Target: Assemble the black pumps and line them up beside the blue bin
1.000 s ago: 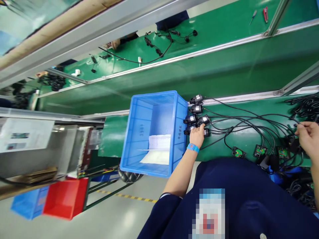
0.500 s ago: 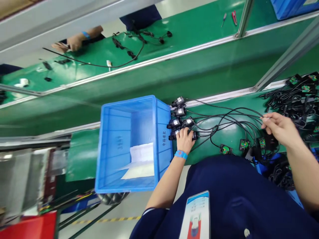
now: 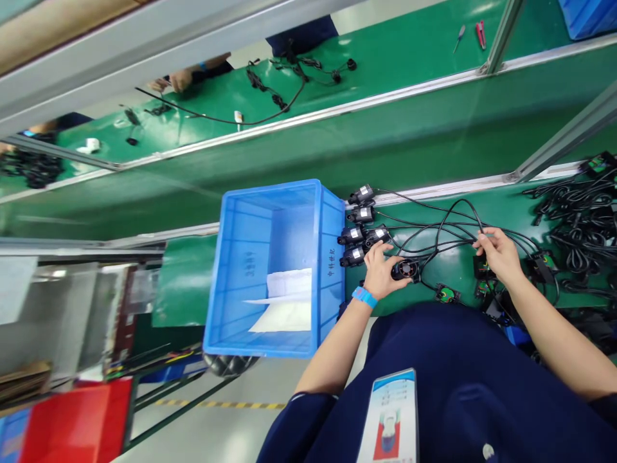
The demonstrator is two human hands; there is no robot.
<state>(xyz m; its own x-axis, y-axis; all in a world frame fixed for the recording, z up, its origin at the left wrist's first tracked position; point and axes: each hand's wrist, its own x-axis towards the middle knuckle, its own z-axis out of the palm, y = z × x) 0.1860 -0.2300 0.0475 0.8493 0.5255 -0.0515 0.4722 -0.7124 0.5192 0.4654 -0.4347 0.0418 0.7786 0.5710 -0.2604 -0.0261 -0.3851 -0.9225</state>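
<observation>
My left hand (image 3: 380, 270) has its thumb and fingers around a small black pump (image 3: 406, 270), whose round vaned end shows. Several similar black pumps with white labels, among them one at the back (image 3: 361, 194), lie in a cluster beside the blue crate (image 3: 332, 238). Thin black cables (image 3: 436, 226) run from them to the right across the green bench. Thumb and fingers of my right hand (image 3: 500, 256) are pinched on a black cable. Close by lie small green circuit boards in black housings, one of them (image 3: 447, 294) in front of me.
Papers (image 3: 289, 289) lie inside the open crate. Bundled black cables (image 3: 585, 225) cover the bench at right. A metal post (image 3: 569, 132) rises at the bench's back edge. Beyond the divider, another person's hands (image 3: 176, 82) work at a second green bench (image 3: 400, 61).
My right hand has moved left along the cables. The pump in my left hand is now turned so its round end shows. The whole view has shifted slightly.
</observation>
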